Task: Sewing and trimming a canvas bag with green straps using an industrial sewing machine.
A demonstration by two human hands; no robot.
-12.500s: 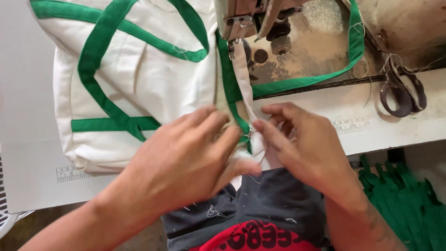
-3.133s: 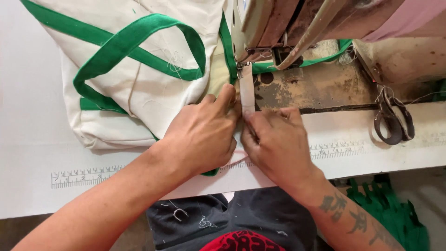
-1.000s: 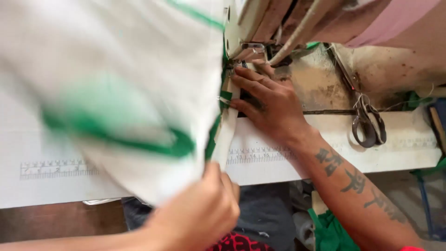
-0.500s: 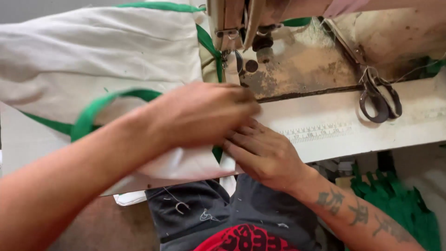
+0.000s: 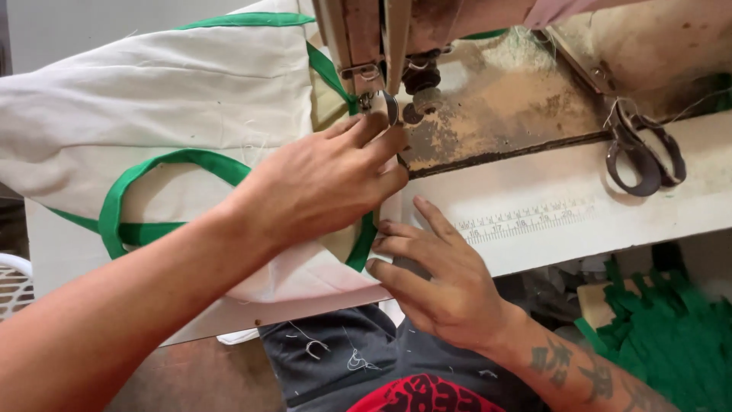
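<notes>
Presently, white cloth bag [image 5: 168, 99] with green binding [image 5: 114, 206]: spread over the table [image 5: 579, 221] left of the sewing machine [image 5: 396, 38], its edge brought under the presser foot [image 5: 381, 103]; stitching judged about to resume, seam unfinished. Left hand [image 5: 320, 179]: flat, fingers extended, pressing cloth at the foot. Right hand [image 5: 438, 278]: loosely curled at the table edge, pinching the lower hem. Half a second ago the left hand lay lower, covering the right.

Matt cream cloth bag [image 5: 175, 99], green woven trim [image 5: 122, 198]; worn, seemingly rusty metal machine bed [image 5: 496, 114].
</notes>
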